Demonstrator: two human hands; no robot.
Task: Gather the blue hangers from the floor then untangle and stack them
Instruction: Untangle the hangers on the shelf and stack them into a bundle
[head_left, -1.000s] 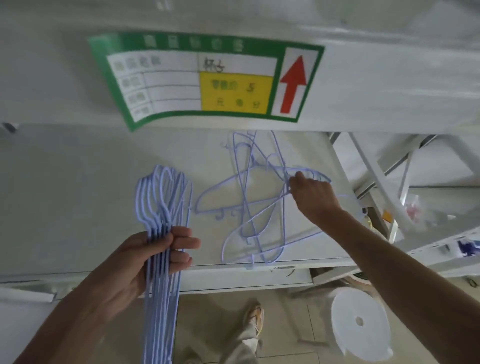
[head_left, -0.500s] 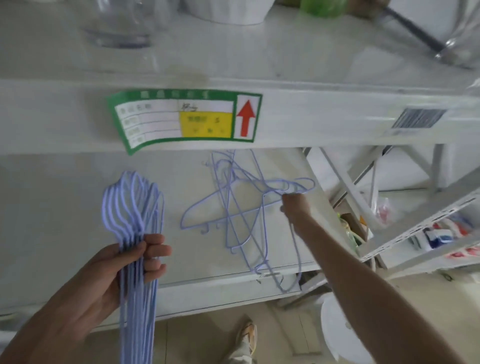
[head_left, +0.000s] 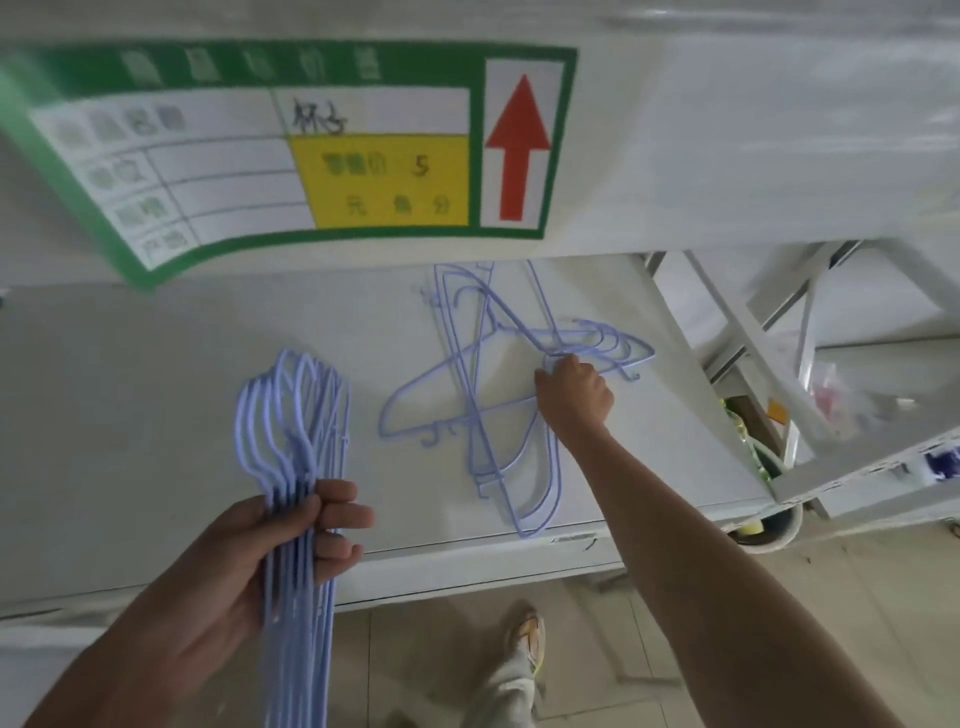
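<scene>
My left hand (head_left: 260, 561) grips a neat bundle of several blue wire hangers (head_left: 296, 426), hooks pointing away from me, their lower ends hanging past the shelf edge. On the white shelf (head_left: 130, 415) lies a tangled pile of blue hangers (head_left: 483, 415), crossing each other at different angles. My right hand (head_left: 574, 395) reaches into that pile and its curled fingers hold the hangers near their hooks at the pile's right side.
An upper shelf edge carries a green-bordered price label (head_left: 291, 156) with a red arrow. To the right stand white metal shelf frames (head_left: 753, 353) and a bucket (head_left: 774, 525) on the floor. My foot (head_left: 524, 639) stands on the tiled floor below.
The camera has moved closer to the shelf. My right hand stays on the tangled pile near the hooks, and the pile has shifted slightly. The left hand keeps its bundle.
</scene>
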